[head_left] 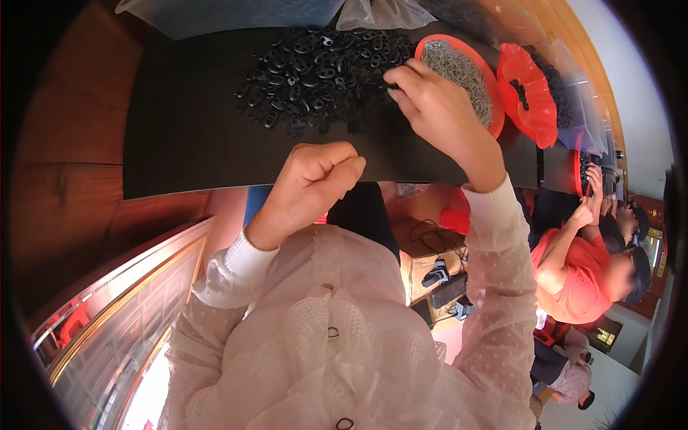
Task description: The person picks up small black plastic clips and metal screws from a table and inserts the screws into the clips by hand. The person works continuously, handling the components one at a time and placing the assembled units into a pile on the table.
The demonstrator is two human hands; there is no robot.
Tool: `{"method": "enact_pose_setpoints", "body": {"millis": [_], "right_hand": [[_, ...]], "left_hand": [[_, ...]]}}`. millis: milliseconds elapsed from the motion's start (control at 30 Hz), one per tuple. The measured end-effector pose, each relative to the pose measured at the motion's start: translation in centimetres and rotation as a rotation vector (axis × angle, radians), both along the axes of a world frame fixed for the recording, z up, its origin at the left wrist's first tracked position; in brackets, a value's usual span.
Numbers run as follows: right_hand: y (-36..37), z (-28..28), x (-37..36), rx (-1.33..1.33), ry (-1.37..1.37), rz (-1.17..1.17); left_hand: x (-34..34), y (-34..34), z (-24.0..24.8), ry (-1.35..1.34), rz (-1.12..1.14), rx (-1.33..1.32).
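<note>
On the black mat (186, 136), a heap of small black oval parts (315, 68); right hand (437, 107) fingers pinching there, left hand (315, 179) fingers clenched.

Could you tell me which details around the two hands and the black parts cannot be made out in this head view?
- Left hand: closed in a fist; curled fingers hide whatever is inside.
- Right hand: fingertips at the pile of black parts; whether it pinches one is too small to tell.
- Grey pieces in the orange bowl: too fine to identify.
- Clear bag: cut off by the top edge.
</note>
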State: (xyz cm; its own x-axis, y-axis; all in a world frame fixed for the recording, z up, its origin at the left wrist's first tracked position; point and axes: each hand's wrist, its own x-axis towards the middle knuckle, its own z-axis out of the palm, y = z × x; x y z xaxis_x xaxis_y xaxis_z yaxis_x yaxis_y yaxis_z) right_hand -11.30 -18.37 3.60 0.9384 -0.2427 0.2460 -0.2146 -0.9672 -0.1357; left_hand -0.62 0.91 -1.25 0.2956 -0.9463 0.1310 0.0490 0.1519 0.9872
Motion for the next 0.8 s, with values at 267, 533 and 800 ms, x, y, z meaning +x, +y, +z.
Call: {"method": "enact_pose_setpoints", "body": {"millis": [267, 533, 800], "right_hand": [[0.5, -1.2, 2.7, -0.098, 0.155, -0.013], [0.3, -0.7, 1.4, 0.185, -0.061, -0.044], [0.4, -0.1, 0.0, 0.624, -0.033, -0.075]], "left_hand": [[0.1, 0.2, 1.1, 0.037, -0.006, 0.099], [0.0, 0.1, 1.0, 0.104, 0.0, 0.091], [0.3, -0.2, 0.8, 0.077, 0.014, 0.119]]}}
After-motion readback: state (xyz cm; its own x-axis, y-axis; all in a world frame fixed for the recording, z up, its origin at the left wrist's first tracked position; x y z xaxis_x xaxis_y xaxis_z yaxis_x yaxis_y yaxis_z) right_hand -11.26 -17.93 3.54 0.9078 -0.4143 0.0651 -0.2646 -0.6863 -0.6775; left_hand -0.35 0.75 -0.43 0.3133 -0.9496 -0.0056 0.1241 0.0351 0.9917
